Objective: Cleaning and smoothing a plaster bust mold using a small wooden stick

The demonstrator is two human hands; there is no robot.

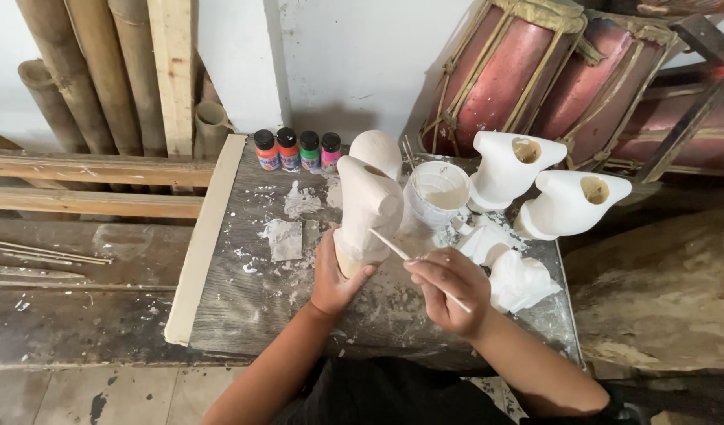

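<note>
Carving (367, 206) upright in left hand (333, 275), right hand (448, 282) w/ brush (393, 248) touching it

A worn, paint-spattered grey wooden board (252, 299) serves as the worktop. On it stand four small paint bottles (298, 151) along the far edge, a white tub (436, 193), several white carved figures (511, 165) and a crumpled white rag (519, 282). A pale wooden plank (200, 244) lies along its left edge.
</note>
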